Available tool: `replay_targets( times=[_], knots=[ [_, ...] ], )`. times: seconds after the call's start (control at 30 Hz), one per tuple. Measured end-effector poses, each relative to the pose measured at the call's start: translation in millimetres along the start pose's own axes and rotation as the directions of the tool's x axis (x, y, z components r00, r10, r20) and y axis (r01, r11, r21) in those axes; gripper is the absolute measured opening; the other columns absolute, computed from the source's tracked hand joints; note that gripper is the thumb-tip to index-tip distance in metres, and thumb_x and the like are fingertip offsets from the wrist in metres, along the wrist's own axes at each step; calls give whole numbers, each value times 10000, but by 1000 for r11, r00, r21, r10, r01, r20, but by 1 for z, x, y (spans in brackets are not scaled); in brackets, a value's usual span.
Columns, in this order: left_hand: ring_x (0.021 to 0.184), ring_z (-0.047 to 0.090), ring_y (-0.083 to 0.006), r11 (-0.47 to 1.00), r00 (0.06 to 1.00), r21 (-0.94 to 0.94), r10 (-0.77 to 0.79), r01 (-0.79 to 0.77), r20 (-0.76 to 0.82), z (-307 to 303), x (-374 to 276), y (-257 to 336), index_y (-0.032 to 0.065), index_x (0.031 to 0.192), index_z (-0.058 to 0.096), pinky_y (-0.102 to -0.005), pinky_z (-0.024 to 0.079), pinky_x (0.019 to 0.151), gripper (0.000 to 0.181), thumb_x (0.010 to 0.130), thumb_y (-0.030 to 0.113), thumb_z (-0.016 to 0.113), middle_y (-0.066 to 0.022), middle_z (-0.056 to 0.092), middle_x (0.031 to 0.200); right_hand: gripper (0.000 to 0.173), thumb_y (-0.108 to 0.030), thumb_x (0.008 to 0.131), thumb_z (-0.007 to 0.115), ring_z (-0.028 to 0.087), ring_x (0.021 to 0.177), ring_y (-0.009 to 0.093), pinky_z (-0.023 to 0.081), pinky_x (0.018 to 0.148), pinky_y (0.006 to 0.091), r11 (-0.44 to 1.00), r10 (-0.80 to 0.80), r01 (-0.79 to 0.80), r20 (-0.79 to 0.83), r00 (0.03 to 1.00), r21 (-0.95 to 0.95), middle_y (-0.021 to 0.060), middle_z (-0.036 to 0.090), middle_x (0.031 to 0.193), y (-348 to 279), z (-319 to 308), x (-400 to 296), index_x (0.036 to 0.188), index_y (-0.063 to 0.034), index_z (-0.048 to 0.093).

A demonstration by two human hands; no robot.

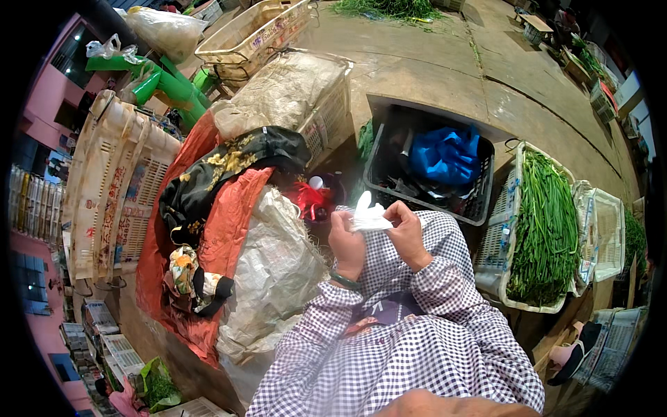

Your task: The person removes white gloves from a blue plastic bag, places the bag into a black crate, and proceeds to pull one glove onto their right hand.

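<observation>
A bright white thing [369,215] with rounded, finger-like tips is held up over my lap; it looks like a thin glove, though glare hides its detail. My left hand [346,247] pinches its left side between thumb and fingers. On its right edge, my right hand [408,237] grips it the same way. A green bangle [345,281] circles my left wrist. Below both hands spreads my black-and-white checked smock [427,354]. Just beyond them stands a black plastic crate [490,182] containing a blue bag [445,155]. A dark tub with red strips [312,198] is left of the crate.
To my right, a white crate [492,260] holds long green leafy stalks [544,224]. Woven sacks [276,276], orange sheeting [237,208] and a dark flowered cloth [219,167] lie at my left. Stacked crates [120,198] stand farther left. Another person [567,21] sits far off, top right.
</observation>
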State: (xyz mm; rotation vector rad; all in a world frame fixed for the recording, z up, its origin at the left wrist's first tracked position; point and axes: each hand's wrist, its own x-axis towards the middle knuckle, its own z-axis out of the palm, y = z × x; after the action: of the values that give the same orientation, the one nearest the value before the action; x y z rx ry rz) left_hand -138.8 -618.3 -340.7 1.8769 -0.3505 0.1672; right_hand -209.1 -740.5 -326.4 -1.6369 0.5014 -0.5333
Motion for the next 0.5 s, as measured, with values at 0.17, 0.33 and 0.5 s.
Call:
replay_targets(
  times=[0.17,0.33,0.5],
  knots=[
    [655,526,-115,996,989,-82,-14,26,148,-3,-7,9,61,974,541,-289,449,592,259,763,1,679,-33,550,759,185,-31,776,749,587,709,134,482,657,282,992,46,-62,-146,988,-110,56,628,756,-5,-10,12,869,-21,589],
    [781,622,-252,999,976,-41,2,7,216,-9,-8,11,37,1028,568,-356,508,708,245,798,22,653,-128,622,869,226,63,715,700,611,686,228,494,636,319,921,-191,166,-37,981,-352,105,616,789,-5,-17,11,895,-27,596],
    [802,685,-321,971,974,149,161,-186,162,-22,-2,26,47,1031,591,-406,533,730,265,781,41,677,-165,673,883,200,12,702,705,621,719,311,513,633,382,862,-216,231,84,973,-452,109,593,799,-12,-11,-2,838,-51,572]
  ],
)
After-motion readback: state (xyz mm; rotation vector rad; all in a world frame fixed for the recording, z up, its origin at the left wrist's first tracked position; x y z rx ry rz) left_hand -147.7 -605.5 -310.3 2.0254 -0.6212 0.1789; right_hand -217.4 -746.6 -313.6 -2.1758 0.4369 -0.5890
